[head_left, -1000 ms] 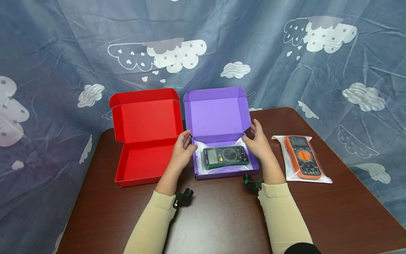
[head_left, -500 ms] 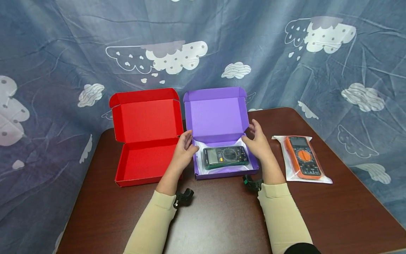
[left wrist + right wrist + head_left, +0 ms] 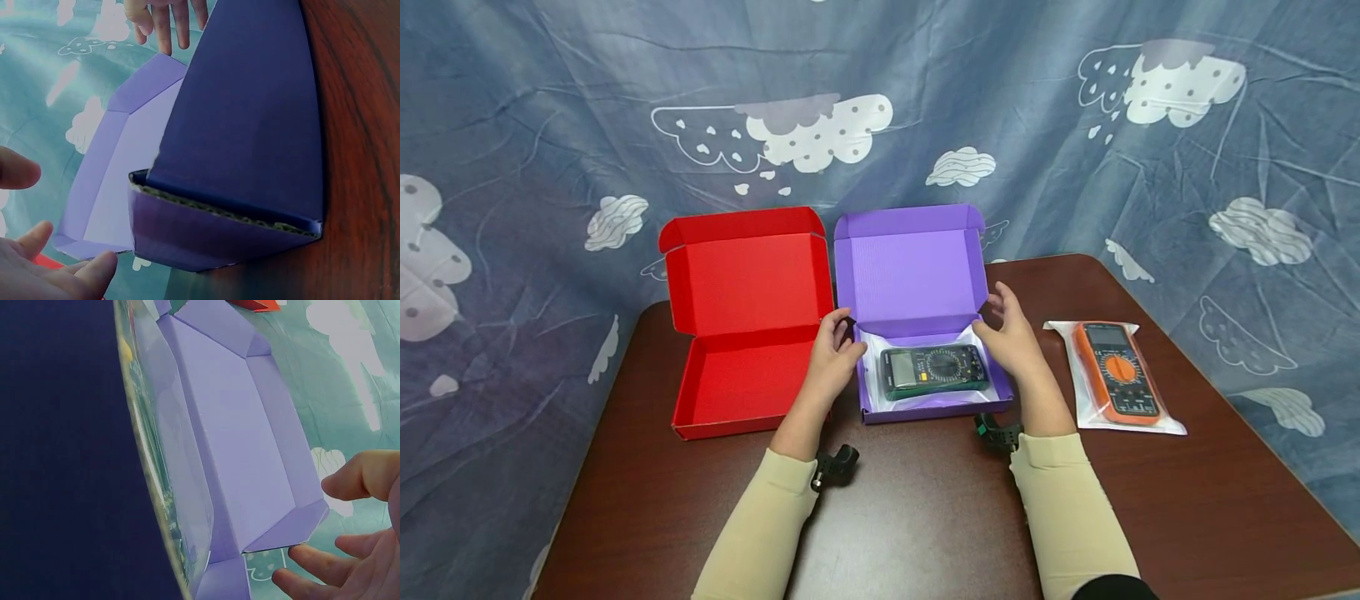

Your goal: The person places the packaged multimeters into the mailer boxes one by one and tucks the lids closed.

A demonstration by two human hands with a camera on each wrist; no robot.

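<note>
An open purple box [image 3: 912,275] stands with its lid raised and a dark green-cased multimeter [image 3: 934,371] in its base, wrapped in clear plastic. At the lid's left side my left hand [image 3: 832,354] has its fingers loosely extended; in the left wrist view, fingertips [image 3: 103,265] meet the side flap's edge. My right hand [image 3: 1013,337] is by the right side flap [image 3: 284,531], thumb apart from the fingers. In the right wrist view a fingertip is at that flap's edge; whether it presses is unclear. Neither hand grips anything.
An open red box [image 3: 745,375] stands close on the left of the purple one. On the right an orange multimeter [image 3: 1118,371] lies in a clear bag on the brown table [image 3: 925,517]. Behind the table hangs a blue cloud-patterned curtain [image 3: 1000,100].
Since a second ago the purple lid's right side flap has tilted slightly inward, with my right fingers beside it. My left hand has barely moved.
</note>
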